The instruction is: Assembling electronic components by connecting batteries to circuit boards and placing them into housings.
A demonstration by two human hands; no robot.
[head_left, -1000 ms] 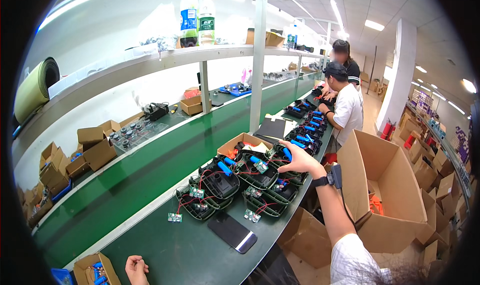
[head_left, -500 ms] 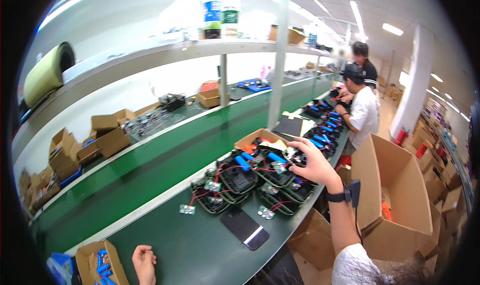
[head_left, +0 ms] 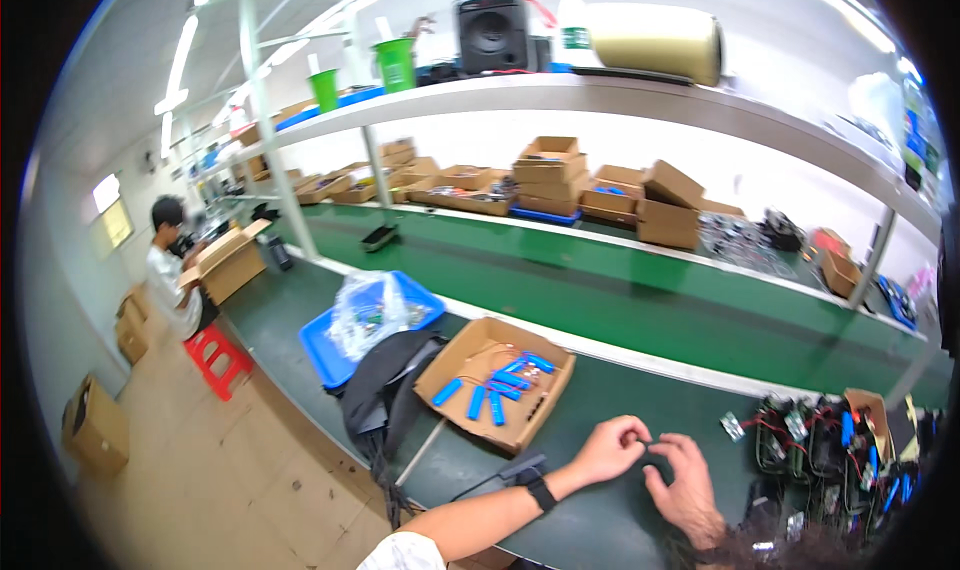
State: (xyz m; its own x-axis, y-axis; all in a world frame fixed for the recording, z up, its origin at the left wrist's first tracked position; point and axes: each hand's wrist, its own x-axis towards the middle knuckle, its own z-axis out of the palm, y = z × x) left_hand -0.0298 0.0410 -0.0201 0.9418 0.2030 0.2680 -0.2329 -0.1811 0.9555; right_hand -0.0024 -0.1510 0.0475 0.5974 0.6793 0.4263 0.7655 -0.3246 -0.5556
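Blue cylinders (head_left: 497,409) lie jumbled in an open, shallow cardboard box (head_left: 507,335).

A black speaker (head_left: 492,32), a pale yellow roll (head_left: 650,42) and a white bottle (head_left: 575,36) stood on a long shelf (head_left: 600,93), two green cups (head_left: 395,66) farther left, above a green belt (head_left: 560,270) lined with cardboard boxes (head_left: 550,178). A blue tray (head_left: 324,355) held a clear plastic bag (head_left: 365,308), while a person (head_left: 168,276) in a white top sat on a red stool (head_left: 215,362) beside an open carton (head_left: 234,272)

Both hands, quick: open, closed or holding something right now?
Left hand: curled in; whether it holds something small cannot be told.
Right hand: open, loosely curved, no clear hold seen.
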